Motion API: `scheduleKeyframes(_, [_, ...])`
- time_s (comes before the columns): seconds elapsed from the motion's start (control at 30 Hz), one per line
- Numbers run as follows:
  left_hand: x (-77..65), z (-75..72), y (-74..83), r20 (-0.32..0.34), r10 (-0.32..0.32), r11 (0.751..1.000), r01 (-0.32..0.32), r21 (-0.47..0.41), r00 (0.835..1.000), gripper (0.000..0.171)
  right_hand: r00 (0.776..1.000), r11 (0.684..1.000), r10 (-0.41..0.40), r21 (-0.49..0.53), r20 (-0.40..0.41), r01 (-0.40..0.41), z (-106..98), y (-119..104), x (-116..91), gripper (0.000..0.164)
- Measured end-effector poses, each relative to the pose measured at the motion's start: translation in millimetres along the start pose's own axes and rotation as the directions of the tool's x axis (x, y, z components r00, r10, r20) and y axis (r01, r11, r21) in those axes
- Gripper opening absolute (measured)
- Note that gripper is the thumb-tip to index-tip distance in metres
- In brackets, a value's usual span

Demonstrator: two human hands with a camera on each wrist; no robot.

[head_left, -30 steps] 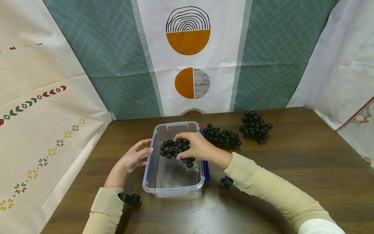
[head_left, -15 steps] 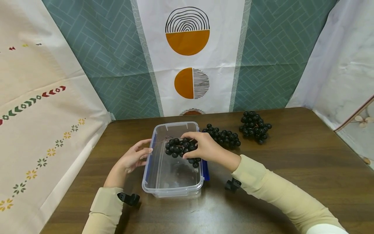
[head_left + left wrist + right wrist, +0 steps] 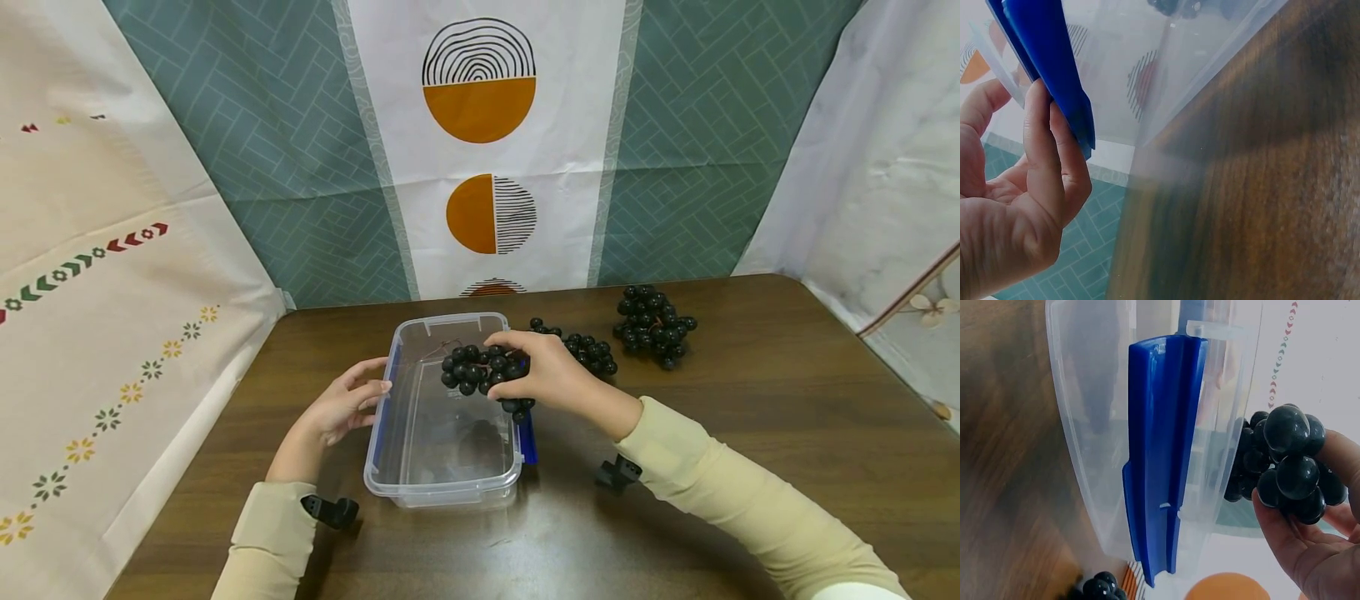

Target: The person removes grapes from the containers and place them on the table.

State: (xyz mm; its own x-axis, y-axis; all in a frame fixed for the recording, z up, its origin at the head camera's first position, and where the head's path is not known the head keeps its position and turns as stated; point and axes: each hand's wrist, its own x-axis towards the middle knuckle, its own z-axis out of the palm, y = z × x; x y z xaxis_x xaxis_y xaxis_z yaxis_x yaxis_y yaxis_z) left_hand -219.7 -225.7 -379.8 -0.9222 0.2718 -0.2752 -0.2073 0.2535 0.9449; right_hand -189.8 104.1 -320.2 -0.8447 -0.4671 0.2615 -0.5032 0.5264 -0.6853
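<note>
My right hand (image 3: 543,369) pinches a bunch of dark grapes (image 3: 468,369) between thumb and fingers, above the right rim of a clear plastic container (image 3: 442,490). In the right wrist view the grapes (image 3: 1297,475) hang beside the container's upper edge, near its blue side latch (image 3: 1163,456). At the container's left side, my left hand (image 3: 348,402) holds the edge, thumb at the rim. The left wrist view has the fingers of the left hand (image 3: 1035,181) against another blue latch (image 3: 1054,69). Through the clear walls, a dark shadow shows on the container's floor.
A second bunch of grapes (image 3: 592,354) lies on the wooden table (image 3: 750,417) behind the right hand, partly covered by it. Farther right, near the back edge, sits a third bunch (image 3: 652,325). Patterned cloth (image 3: 675,150) hangs behind the table.
My right hand has moved right and slightly up with the grapes, from over the container's middle to its right rim. The left hand and container have stayed in place.
</note>
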Motion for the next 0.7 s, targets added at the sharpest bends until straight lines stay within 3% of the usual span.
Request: scheduleKeyframes(0.7, [0.7, 1.3, 0.4, 0.001, -0.003, 0.999, 0.003, -0.035, 1.000, 0.061, 0.995, 1.000, -0.011, -0.006, -0.098, 0.011, -21, 18, -27, 0.059])
